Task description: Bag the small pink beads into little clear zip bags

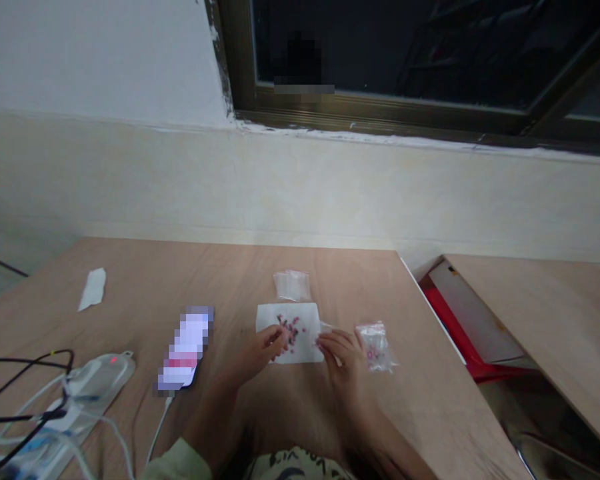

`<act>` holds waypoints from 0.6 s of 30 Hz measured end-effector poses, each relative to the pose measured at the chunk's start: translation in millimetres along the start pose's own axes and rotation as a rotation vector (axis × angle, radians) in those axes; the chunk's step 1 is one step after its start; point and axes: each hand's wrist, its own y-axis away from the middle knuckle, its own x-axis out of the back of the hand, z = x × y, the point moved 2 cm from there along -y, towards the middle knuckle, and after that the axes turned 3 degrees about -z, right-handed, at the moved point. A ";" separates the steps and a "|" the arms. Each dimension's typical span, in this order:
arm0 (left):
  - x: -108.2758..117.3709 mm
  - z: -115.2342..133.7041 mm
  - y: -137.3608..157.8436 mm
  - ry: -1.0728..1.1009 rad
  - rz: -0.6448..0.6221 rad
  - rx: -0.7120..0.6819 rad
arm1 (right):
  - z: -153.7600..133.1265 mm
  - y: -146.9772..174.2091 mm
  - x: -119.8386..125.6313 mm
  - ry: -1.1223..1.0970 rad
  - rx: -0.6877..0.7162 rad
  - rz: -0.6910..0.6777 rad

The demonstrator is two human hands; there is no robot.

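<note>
A white sheet of paper (307, 353) lies on the table with several small pink and dark red bead-like pieces (293, 328) scattered on it. Over the sheet's left part, my left hand (265, 348) has its fingertips pinched together beside the pieces; whatever is between them is too small to make out. My right hand (344, 352) is closed at the sheet's right edge, gripping a small clear plastic bag (326, 327) that is mostly hidden by the fingers. Right of that hand lies a pile of clear bags (379, 347) with pinkish contents. Behind the paper are flat clear bags (293, 285).
A phone (186, 350) on a white cable lies to the left. Beyond it are a power strip (100, 373) with tangled cords and a white paper scrap (93, 289). A wall and window (390, 53) rise behind the table (220, 267). A red item (455, 327) sits in the gap at right.
</note>
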 end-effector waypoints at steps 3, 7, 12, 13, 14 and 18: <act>-7.5 1.8 1.5 0.065 -0.024 -0.002 | -18.2 3.2 -11.5 -0.063 0.096 -0.146; -3.7 -5.9 6.0 0.104 -0.012 0.019 | -26.9 3.8 -17.1 -0.123 0.104 -0.213; 5.8 -3.9 9.8 0.065 0.023 0.002 | -31.4 -3.1 -20.3 -0.289 -0.013 -0.245; 6.8 -1.6 9.7 0.049 0.021 -0.005 | -32.7 -5.5 -20.9 -0.330 -0.039 -0.247; 7.5 0.8 9.5 0.031 0.014 -0.014 | -34.1 -8.2 -21.7 -0.360 -0.063 -0.248; 8.8 7.5 7.9 -0.029 -0.017 -0.050 | -39.4 -20.8 -27.3 -0.353 -0.127 -0.297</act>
